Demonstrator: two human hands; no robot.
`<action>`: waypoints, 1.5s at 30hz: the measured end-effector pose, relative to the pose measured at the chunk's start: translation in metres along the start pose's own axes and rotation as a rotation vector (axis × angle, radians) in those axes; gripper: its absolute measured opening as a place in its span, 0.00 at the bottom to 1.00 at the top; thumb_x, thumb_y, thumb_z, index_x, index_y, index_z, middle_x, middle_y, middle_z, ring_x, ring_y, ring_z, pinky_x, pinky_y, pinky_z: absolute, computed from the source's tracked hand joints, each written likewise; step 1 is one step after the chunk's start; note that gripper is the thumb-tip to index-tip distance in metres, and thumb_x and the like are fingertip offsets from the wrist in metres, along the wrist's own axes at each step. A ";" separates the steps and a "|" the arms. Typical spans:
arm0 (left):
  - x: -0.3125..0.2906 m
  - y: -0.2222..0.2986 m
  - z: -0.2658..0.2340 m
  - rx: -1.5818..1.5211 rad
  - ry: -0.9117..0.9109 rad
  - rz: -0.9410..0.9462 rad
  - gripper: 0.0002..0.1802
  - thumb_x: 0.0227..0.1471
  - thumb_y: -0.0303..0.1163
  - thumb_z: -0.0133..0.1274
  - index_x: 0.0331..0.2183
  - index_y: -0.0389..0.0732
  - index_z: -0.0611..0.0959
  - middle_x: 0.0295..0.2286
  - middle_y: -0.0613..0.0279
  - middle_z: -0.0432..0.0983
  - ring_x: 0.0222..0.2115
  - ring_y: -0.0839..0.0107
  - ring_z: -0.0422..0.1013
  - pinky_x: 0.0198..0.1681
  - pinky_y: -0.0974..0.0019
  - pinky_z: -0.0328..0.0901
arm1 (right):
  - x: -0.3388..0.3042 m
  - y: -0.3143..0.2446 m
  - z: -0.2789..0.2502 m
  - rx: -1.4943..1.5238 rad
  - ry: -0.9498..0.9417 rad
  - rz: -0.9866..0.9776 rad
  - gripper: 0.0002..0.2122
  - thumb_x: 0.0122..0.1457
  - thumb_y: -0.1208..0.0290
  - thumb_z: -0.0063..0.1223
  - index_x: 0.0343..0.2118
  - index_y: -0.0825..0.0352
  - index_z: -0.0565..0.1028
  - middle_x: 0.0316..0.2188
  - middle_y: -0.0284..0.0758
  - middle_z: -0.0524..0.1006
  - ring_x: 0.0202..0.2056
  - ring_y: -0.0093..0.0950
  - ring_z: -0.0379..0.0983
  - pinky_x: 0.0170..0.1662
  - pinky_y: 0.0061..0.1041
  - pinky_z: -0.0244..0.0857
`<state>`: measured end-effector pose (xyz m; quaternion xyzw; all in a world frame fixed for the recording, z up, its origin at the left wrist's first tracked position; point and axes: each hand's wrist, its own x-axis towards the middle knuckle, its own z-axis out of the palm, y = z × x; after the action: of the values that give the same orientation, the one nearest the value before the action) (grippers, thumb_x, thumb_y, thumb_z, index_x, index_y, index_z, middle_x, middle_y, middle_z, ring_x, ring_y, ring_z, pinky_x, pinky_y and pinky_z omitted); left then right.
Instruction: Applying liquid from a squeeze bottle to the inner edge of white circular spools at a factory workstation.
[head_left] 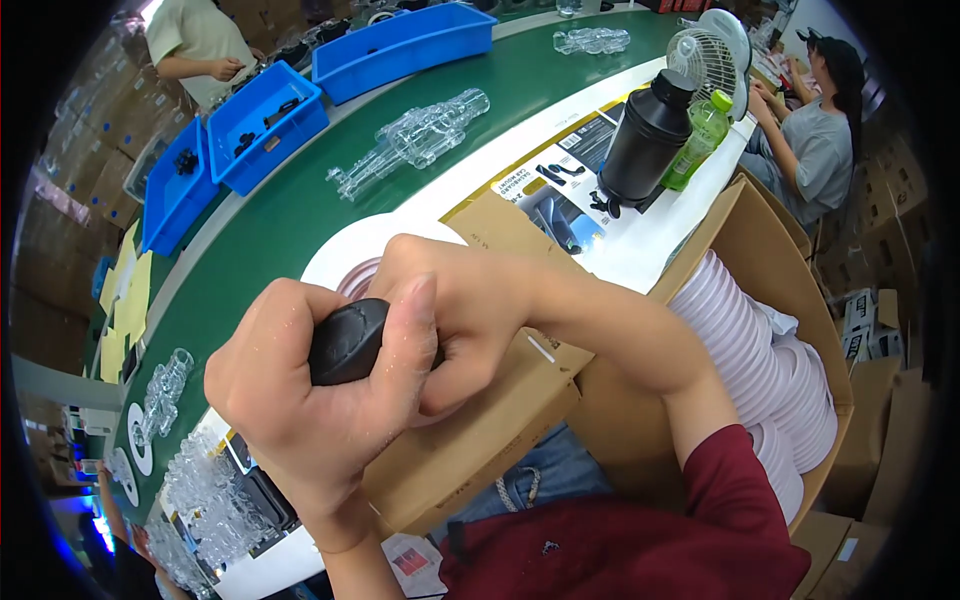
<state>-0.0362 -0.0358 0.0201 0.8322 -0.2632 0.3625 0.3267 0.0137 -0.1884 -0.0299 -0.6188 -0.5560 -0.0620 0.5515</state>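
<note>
A person in a dark red shirt brings two bare hands together just above a flat piece of cardboard. The left hand has its fingers curled firmly around a smooth black piece, whose rounded end shows between thumb and forefinger. The right hand presses close beside it, fingers bent well inward; I cannot tell whether they also grip the piece. The step in hand looks like working or steadying this piece with both hands; the next move seems to call for a firm left hold while the right shifts or lets go. Behind the hands lies a white disc, partly hidden. Across a green belt stand three blue bins: the left bin and middle bin hold small black parts, and the long bin has a few dark bits. An open cardboard box at the right is packed with stacked white rings. On the white counter stand a black bottle, capped, and a green bottle.
</note>
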 end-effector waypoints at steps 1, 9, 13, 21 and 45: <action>0.000 0.000 0.000 -0.001 0.002 0.005 0.22 0.45 0.40 0.67 0.17 0.38 0.72 0.12 0.67 0.60 0.14 0.77 0.57 0.19 0.73 0.53 | 0.000 0.000 -0.001 -0.005 0.001 -0.002 0.10 0.37 0.69 0.63 0.17 0.62 0.70 0.14 0.31 0.73 0.16 0.32 0.70 0.21 0.26 0.63; 0.002 0.000 0.002 0.034 -0.005 -0.003 0.25 0.37 0.41 0.72 0.15 0.40 0.71 0.11 0.64 0.62 0.12 0.70 0.61 0.16 0.69 0.58 | -0.003 0.004 -0.002 -0.044 -0.021 -0.011 0.09 0.39 0.69 0.60 0.18 0.63 0.70 0.15 0.31 0.73 0.16 0.31 0.70 0.21 0.25 0.63; 0.002 0.000 0.002 0.017 -0.015 -0.029 0.24 0.38 0.40 0.72 0.15 0.40 0.71 0.12 0.63 0.63 0.12 0.70 0.62 0.17 0.69 0.58 | -0.004 0.008 -0.003 -0.038 -0.029 -0.027 0.08 0.39 0.70 0.59 0.18 0.63 0.70 0.14 0.31 0.72 0.16 0.31 0.70 0.21 0.25 0.63; 0.000 -0.003 0.005 0.011 -0.015 -0.008 0.23 0.37 0.38 0.71 0.16 0.39 0.72 0.13 0.63 0.64 0.13 0.72 0.62 0.18 0.70 0.59 | -0.003 0.004 -0.002 0.004 0.007 -0.026 0.08 0.38 0.70 0.58 0.17 0.63 0.69 0.14 0.32 0.72 0.16 0.32 0.70 0.21 0.26 0.63; 0.008 -0.023 0.008 -0.135 -0.075 0.055 0.30 0.35 0.44 0.73 0.13 0.39 0.67 0.11 0.64 0.56 0.11 0.71 0.53 0.15 0.69 0.50 | -0.003 0.002 -0.018 -0.048 -0.040 -0.018 0.09 0.40 0.73 0.62 0.20 0.65 0.71 0.14 0.34 0.73 0.14 0.33 0.70 0.20 0.26 0.62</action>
<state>-0.0131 -0.0281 0.0142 0.8138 -0.3219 0.3213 0.3616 0.0239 -0.2038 -0.0263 -0.6281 -0.5709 -0.0679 0.5244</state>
